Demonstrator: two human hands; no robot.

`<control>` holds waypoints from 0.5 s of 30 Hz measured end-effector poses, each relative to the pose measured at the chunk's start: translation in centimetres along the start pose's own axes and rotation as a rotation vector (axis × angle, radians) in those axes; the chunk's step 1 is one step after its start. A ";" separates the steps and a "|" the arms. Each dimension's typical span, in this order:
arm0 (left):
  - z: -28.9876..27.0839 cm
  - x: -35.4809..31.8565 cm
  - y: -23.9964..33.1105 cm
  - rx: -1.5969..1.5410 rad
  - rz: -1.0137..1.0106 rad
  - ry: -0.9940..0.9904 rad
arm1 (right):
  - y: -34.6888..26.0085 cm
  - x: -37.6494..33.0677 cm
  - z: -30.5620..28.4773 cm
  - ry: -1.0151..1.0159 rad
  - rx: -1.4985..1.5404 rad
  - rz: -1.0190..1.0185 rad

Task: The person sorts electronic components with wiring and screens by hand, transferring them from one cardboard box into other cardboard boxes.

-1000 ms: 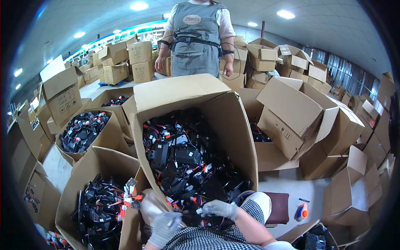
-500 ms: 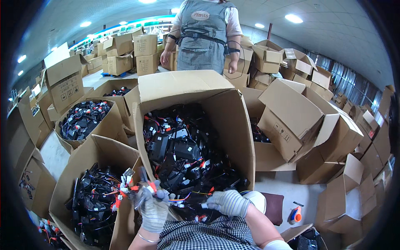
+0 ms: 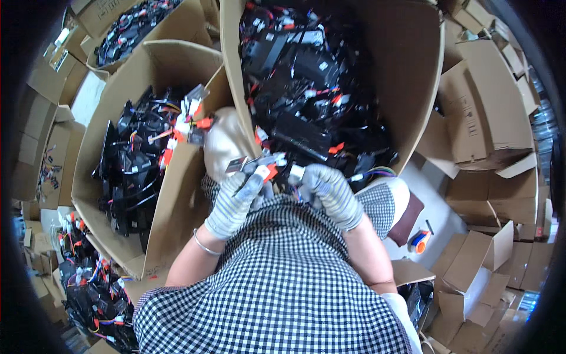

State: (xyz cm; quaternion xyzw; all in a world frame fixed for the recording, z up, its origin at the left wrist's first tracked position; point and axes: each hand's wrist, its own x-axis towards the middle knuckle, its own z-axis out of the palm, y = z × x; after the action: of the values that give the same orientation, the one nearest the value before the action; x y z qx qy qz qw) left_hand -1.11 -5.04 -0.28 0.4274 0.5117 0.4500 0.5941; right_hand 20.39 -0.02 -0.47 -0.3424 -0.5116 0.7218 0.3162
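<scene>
From the head camera, looking straight down, both your gloved hands meet just in front of your checked top, over the near edge of the big cardboard box. Your left hand is closed around a small bundle of wires with plugs: a grey block, a white plug and an orange tab stick out above your fingers. Your right hand is curled and pinches the same bundle at its right end, by a white plug.

The bundle looks light and floppy; I judge the thin wires will bend and snag on each other, while the plastic plugs are stiff. Take hold of the plugs or the wires close behind them, and do not pull on a loose wire, since the joints could be fragile.

The big box is full of black parts tangled with red and white leads. To your left stands a second box with a similar tangle, and a white-and-orange cluster rests on its rim.

Your hands cover most of the bundle, so its length and wire count stay hidden. The black parts blur together, and the picture's rim cuts off the outer boxes. A small orange-and-blue thing on the floor to your right is too small to tell.
</scene>
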 end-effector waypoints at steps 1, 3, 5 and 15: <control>-0.2 -0.3 0.1 0.005 -0.043 -0.009 | -1.6 0.3 0.8 -0.003 -0.046 0.007; 0.0 -0.7 0.1 0.006 -0.089 -0.031 | -1.4 0.8 0.5 0.000 -0.298 -0.004; -0.1 -0.8 -0.3 0.019 -0.010 -0.056 | -2.2 1.1 1.0 -0.063 -0.577 -0.187; -0.4 -2.1 -2.2 0.689 0.323 -0.265 | 1.9 -0.8 -0.7 -0.401 -0.259 0.283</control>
State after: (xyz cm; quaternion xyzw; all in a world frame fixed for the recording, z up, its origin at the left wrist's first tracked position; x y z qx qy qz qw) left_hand -1.39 -7.53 -2.03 0.7309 0.4778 0.2805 0.3985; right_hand 21.17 -0.80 -2.29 -0.2982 -0.5990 0.7408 0.0584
